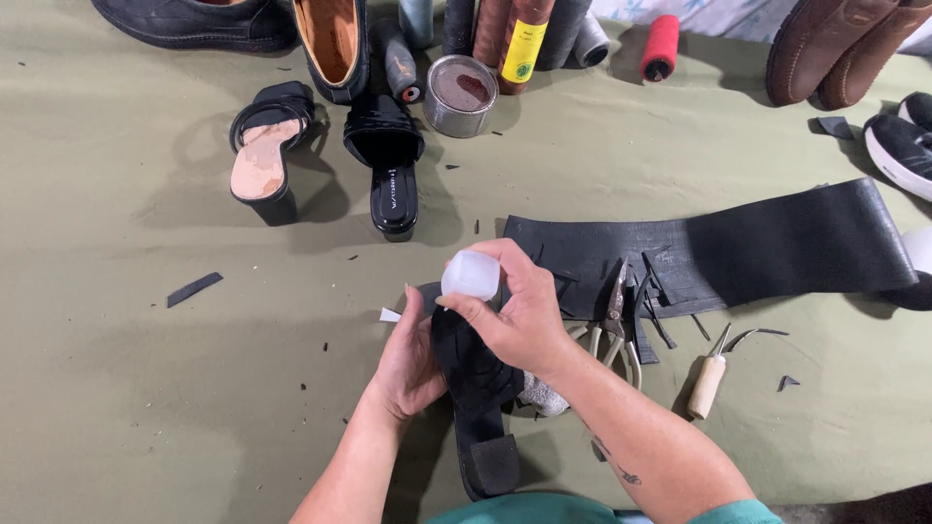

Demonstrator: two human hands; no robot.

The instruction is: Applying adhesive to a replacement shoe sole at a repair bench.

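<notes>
Left hand [408, 364] grasps 1 black heeled sandal [476, 388] sole-up; right hand [519, 311] fingers clenched round 1 white bottle [471, 275] above; 1 pliers [614, 325] beside.

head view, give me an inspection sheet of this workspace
surface: olive cloth, black scraps scattered
job's things: black heeled sandal sole up; small white bottle tipped over it
clutter: black rubber sheet, pliers, awl, open tin, thread spools, more shoes
grippers: left hand holds sandal; right hand fingers around bottle
cables: nothing seen
surroundings: nothing seen
</notes>
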